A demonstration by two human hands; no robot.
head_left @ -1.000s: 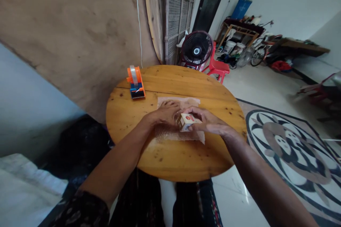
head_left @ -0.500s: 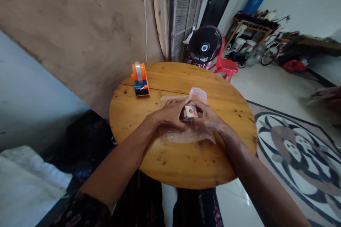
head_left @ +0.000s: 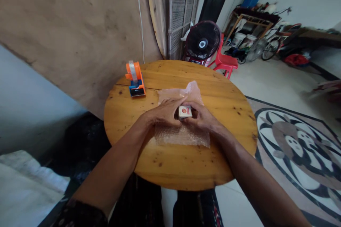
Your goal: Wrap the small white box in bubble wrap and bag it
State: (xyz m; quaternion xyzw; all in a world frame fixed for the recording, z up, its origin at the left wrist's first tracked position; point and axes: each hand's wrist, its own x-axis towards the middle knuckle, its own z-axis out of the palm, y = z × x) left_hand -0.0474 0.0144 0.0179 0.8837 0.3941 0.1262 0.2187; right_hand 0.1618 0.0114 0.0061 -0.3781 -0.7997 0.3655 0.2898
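Observation:
A small white box (head_left: 185, 111) with a red round mark and red print stands over a sheet of clear bubble wrap (head_left: 183, 136) on the round wooden table. My left hand (head_left: 167, 112) curves around the box's left side, thumb toward me and fingers on the far side. From the right, my right hand (head_left: 201, 116) grips the box between thumb and fingers. The box's lower part is hidden by both hands. A wrinkled corner of the wrap rises beyond my fingers.
An orange and blue tape dispenser (head_left: 135, 79) with a tape roll stands at the table's (head_left: 181, 172) far left. Past the far edge are a black fan (head_left: 203, 40) and a red plastic chair (head_left: 225, 60). A panda-patterned rug (head_left: 298, 149) lies on the right.
The box has turned slightly and sits flatter between my hands. More of the bubble wrap lies spread out. The whole view has shifted a little; the dispenser stays in its place.

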